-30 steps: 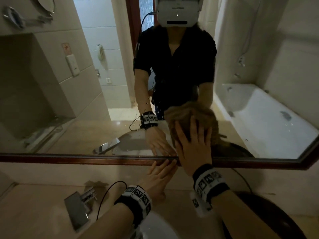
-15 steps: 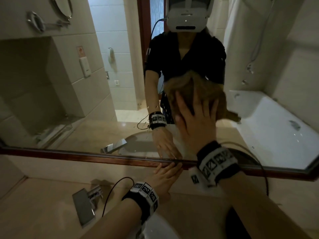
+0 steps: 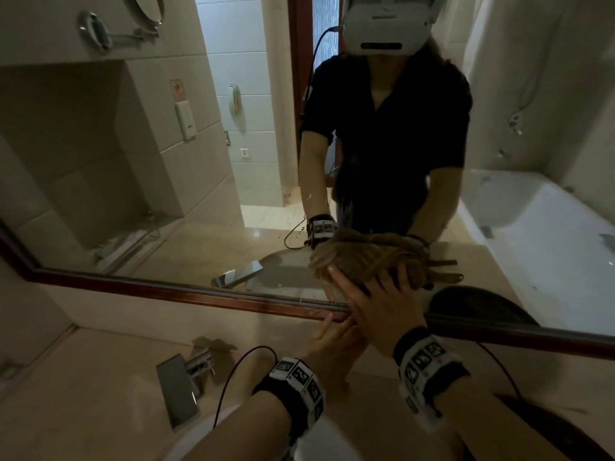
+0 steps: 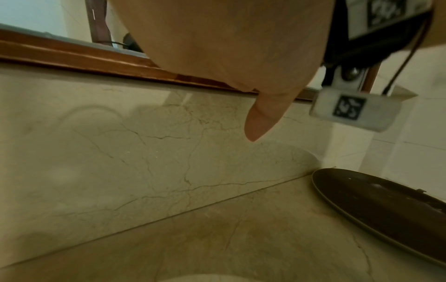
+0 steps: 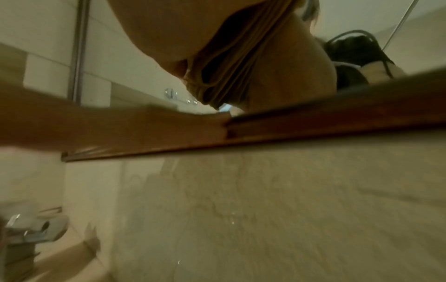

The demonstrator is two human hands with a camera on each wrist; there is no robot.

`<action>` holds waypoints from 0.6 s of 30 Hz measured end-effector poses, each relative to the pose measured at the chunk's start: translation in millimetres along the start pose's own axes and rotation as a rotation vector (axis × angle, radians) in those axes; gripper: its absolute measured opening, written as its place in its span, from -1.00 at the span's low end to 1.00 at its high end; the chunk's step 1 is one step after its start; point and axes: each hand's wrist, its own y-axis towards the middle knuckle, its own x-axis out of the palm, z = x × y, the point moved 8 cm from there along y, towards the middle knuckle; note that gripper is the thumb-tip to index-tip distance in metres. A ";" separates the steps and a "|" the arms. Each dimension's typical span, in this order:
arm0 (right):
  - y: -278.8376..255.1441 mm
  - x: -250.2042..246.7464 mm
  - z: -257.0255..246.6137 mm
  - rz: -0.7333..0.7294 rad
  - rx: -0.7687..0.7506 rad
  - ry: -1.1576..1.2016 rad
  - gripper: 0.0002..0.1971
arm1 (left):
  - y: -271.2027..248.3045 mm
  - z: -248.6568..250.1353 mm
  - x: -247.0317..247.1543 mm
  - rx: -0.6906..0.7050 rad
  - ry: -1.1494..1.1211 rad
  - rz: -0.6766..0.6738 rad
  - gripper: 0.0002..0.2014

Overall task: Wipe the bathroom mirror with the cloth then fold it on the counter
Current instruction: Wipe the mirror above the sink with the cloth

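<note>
We have the cloth [image 3: 352, 261] bunched under our right hand [image 3: 376, 304], fingers spread nearly flat and pressing it against the mirror [image 3: 166, 181], just above the wooden frame [image 3: 233, 296] that runs along the glass's lower edge. The right wrist view shows tan folds spilling out beneath the palm, so the hand pushes on the cloth more than it clutches it. Our left hand [image 3: 332, 344] sits just below that frame, fingers straight and relaxed, tips reaching up to the wood, holding nothing.

We judge the cloth light, soft and limp: it will crumple into any shape, slide easily over glass, and sag from whatever point we lift. A flat palm suits wiping, though a loose tail may drag against the frame. For the folding, we think it best to pinch two adjacent corners, one in each hand, shake it open and lay it on the counter [image 3: 83, 394] below the frame, away from the faucet [image 3: 179, 390] and the dark plate [image 4: 386, 206], which lies below the frame to the right. Wiping seems under way; folding has not begun
</note>
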 end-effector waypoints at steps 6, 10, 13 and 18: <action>0.7 -17.2 0.9 0.019 -0.059 0.046 -0.29 | -2.8 1.0 5.5 0.028 0.108 -0.034 -0.14; 53.4 -90.3 21.3 0.209 -0.006 0.076 -0.36 | -17.2 -7.6 -5.6 -0.009 0.128 0.007 -0.25; 98.8 -150.9 30.6 0.362 0.055 0.070 -0.38 | -38.8 -32.8 -13.3 -0.090 0.112 -0.002 -0.31; 109.2 -136.8 0.7 0.365 0.081 0.077 -0.31 | -57.1 -55.0 -18.3 -0.103 0.034 0.031 -0.42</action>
